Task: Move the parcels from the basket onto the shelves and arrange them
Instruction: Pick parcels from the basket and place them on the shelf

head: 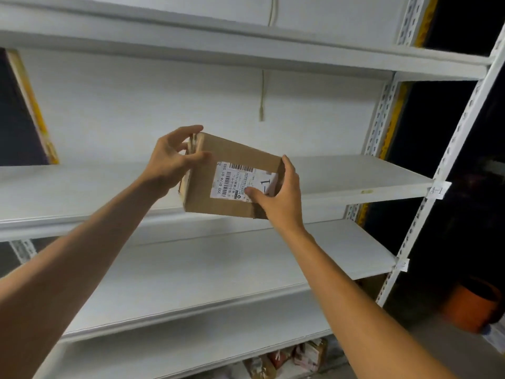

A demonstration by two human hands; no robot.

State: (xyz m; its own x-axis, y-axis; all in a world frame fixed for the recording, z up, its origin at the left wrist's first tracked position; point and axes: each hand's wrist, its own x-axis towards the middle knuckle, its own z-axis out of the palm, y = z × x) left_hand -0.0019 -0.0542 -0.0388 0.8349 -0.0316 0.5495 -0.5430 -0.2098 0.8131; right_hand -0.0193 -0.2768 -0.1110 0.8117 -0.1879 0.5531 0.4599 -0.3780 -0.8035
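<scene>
Behind the hands, a white shelf board (355,176) is seen running across the view, with an upper board (191,50) above them and a lower board (218,269) under the forearms; all are backed by a white wall. To the right of the right hand (276,198) the boards are carried by a perforated white post (448,160), on which two small paper tags (438,190) are fixed. A pale cord (262,99) is hung down the wall above the hands.

A brown cardboard parcel (232,176) is held tilted between the hands, level with the shelf board's front edge; whether that edge is touched cannot be told. Its left end is gripped by the curled fingers of the left hand (169,162). Its right end is wrapped by the right hand, whose thumb is pressed on the white label (240,181). The label's small print is blurred.

Beyond the post the room is lost in darkness, apart from an orange container (470,305), partly cut off. Below the right forearm, further packages (287,356) are half hidden by a board.
</scene>
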